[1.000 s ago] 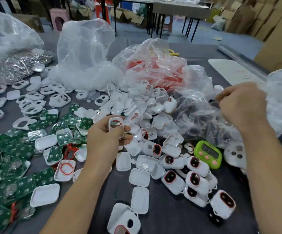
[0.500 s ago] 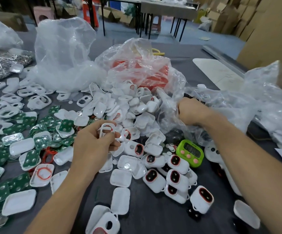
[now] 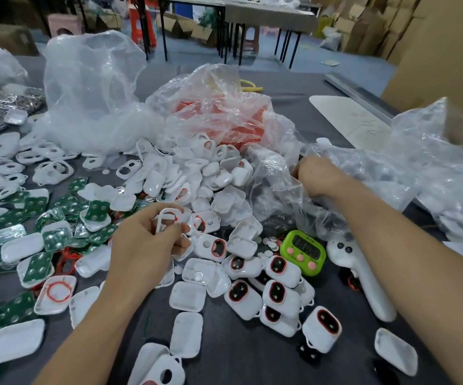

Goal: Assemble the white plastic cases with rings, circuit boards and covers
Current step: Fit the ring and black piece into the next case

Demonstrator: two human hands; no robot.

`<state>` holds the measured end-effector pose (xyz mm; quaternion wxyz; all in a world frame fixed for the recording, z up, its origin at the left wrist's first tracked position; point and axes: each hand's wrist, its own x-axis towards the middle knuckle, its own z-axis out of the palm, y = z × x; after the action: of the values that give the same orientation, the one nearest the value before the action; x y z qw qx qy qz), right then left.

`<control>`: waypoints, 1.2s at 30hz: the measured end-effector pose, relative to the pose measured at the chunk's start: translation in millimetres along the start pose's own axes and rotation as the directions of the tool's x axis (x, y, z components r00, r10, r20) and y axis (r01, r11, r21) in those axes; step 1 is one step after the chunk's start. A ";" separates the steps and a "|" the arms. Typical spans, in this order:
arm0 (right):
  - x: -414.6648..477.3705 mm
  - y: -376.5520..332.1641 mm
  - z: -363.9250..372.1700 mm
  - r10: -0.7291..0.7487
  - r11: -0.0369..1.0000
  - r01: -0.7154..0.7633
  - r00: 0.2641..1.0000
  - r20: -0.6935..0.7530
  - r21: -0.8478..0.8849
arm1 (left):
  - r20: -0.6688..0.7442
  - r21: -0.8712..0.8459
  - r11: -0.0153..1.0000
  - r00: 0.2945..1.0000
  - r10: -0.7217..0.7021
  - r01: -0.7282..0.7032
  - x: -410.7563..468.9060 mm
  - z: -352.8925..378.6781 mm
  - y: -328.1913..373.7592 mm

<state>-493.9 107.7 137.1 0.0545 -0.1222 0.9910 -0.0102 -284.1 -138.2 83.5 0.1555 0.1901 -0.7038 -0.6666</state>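
Bare forearms lead to a bare left hand (image 3: 141, 245) and a bare right hand (image 3: 316, 176).

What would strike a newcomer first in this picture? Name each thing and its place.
A heap of white cases fills the middle of the table, with green circuit boards strewn to its left. A lime-green timer stands out right of centre. In front, the left hand pinches a white case part; the right hand is at a clear bag.
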 end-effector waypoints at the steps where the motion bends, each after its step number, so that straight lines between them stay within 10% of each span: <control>1: 1.8 0.0 1.4 -0.012 1.000 0.012 1.000 -0.009 -0.015 | 0.000 -0.011 1.000 1.000 -0.005 0.005 -0.1 0.1 0.2; 6: -12.3 0.8 -1.9 0.105 0.976 -0.059 0.971 -0.214 0.211 | -0.005 -0.042 0.999 1.000 -0.025 0.025 -1.0 0.2 1.0; 10: -54.2 -19.4 -26.2 0.206 0.831 0.185 0.773 -0.600 0.524 | 0.035 -0.032 0.999 0.999 -0.036 0.037 -4.4 7.1 4.0; 15: -107.0 -85.8 -7.7 -0.057 0.104 0.174 0.984 -0.169 0.979 | 0.077 0.069 0.997 0.997 0.028 -0.034 -13.4 15.9 6.9; 20: -115.5 -112.4 30.7 -0.131 0.001 0.013 0.991 -0.013 1.000 | 0.112 -0.053 0.998 0.993 -0.032 0.038 -16.9 16.3 11.3; 36: -132.7 -123.0 45.4 -0.053 0.409 0.336 0.937 -0.345 0.849 | 0.339 -0.005 0.999 0.940 -0.033 0.037 -20.8 16.5 8.1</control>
<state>-331.2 20.4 110.1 -0.0232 -0.1872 0.8086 -0.5573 -274.1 -113.4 91.2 0.0215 0.0842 -0.7127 -0.6960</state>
